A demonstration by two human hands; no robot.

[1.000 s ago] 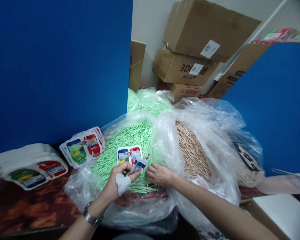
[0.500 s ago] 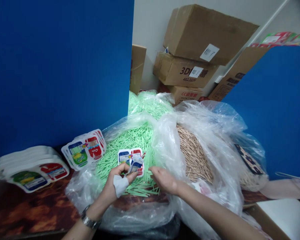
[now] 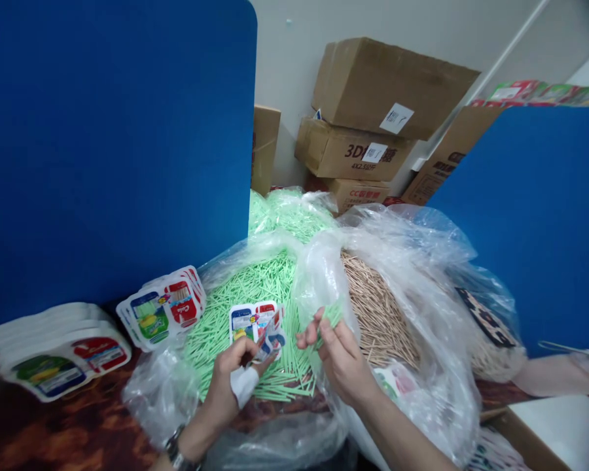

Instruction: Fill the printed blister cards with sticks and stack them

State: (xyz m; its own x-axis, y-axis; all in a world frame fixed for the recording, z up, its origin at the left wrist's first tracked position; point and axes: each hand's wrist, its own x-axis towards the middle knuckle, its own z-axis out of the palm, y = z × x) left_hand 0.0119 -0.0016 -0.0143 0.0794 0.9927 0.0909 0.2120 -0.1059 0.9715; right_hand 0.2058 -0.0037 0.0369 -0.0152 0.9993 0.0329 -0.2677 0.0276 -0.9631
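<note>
My left hand (image 3: 228, 373), with a white wrap at the thumb base, pinches a small printed packet (image 3: 275, 340) above the green pile. My right hand (image 3: 346, 369) is raised to the right of it, fingers closed round a small bunch of thin green sticks (image 3: 332, 314). Below both hands, a heap of green sticks (image 3: 260, 281) fills an open clear plastic bag (image 3: 319, 261). A printed two-panel card (image 3: 243, 317), blue and red, lies on that heap, partly hidden by the packet. Brown sticks (image 3: 377, 314) fill the bag at the right.
Stacked printed cards (image 3: 169, 304) and a stack of white-edged printed pieces (image 3: 69, 360) sit at the left. Blue partitions (image 3: 118, 144) stand on both sides. Cardboard boxes (image 3: 363, 154) are piled at the back. An open carton (image 3: 525, 432) is at the lower right.
My right hand has risen and moved right from the green heap, and a bunch of green sticks now shows in its fingers. My left hand still holds the packet, now turned more upright.
</note>
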